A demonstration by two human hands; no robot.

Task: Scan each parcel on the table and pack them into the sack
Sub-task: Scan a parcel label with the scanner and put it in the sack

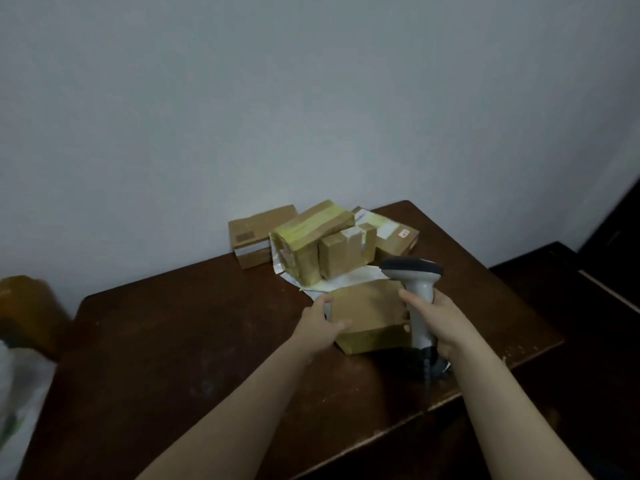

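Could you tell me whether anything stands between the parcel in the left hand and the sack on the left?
Nothing visible does: only bare table lies between the parcel, gripped by the left hand, and the blurred white sack at the left edge.

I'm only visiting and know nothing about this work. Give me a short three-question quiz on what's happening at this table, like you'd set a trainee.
1. True or false: the right hand holds the scanner.
2. The left hand grips: A) the nearest parcel; B) a roll of tape; C) nothing.
3. Fill in: the pile of other parcels sits at the far edge of the table, next to the ____.
Key: 1 true; 2 A; 3 wall.
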